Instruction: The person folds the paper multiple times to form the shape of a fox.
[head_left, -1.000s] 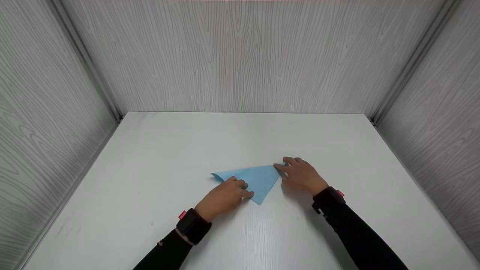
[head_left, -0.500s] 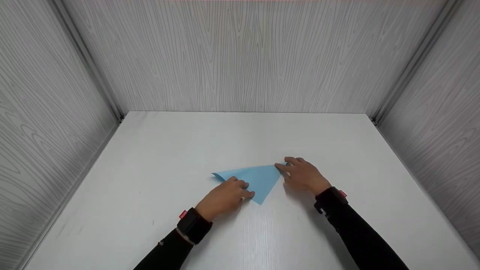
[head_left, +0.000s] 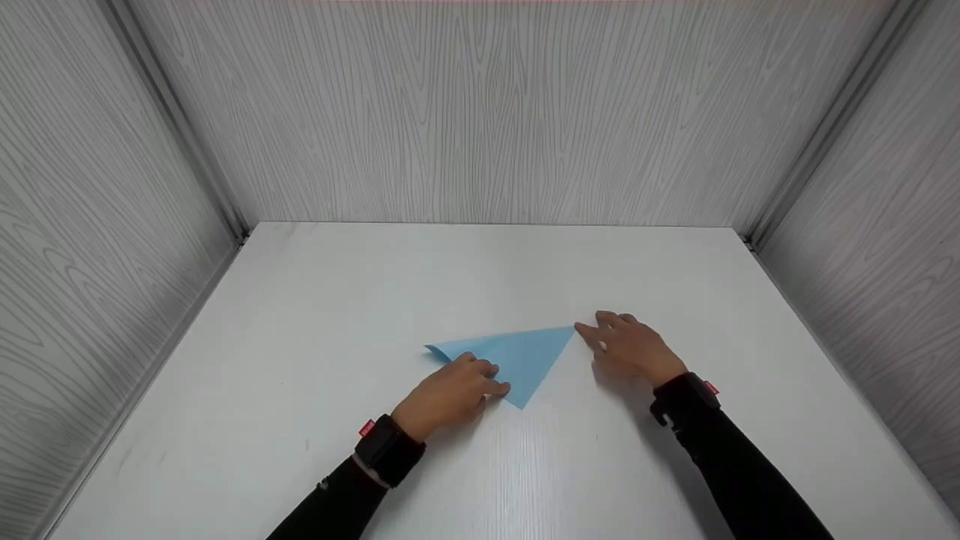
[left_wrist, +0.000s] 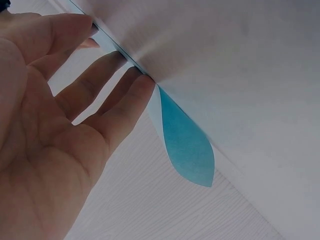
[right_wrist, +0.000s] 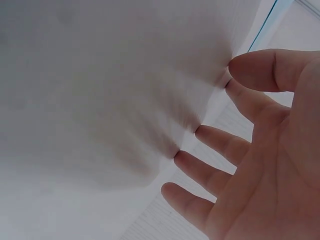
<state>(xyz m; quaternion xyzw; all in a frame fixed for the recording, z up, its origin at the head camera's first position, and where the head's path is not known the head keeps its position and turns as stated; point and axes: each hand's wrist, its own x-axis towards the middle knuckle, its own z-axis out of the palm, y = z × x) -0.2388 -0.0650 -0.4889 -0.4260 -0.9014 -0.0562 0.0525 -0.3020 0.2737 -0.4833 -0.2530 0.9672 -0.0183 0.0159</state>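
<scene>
A light blue sheet of paper (head_left: 529,358), folded into a triangle, lies on the white table. My left hand (head_left: 450,396) rests on its near left side, fingertips pressing down and covering part of the edge. At the far left, the paper's corner lifts in a curl, and in the left wrist view this loose blue flap (left_wrist: 189,140) stands beyond the fingers. My right hand (head_left: 636,351) is at the right corner, its index fingertip at or just beside the tip. The right wrist view has its fingertips (right_wrist: 187,160) on the tabletop, with a thin blue edge (right_wrist: 262,26) beyond.
The white table (head_left: 337,285) is bounded by a grey wood-grain back panel (head_left: 480,112) and side panels at left (head_left: 90,247) and right (head_left: 870,225). Black bands (head_left: 388,450) wrap both wrists over dark sleeves.
My right hand has slid right along the far edge to the paper's right corner, uncovering that corner. The left hand and the paper have stayed nearly in place.
</scene>
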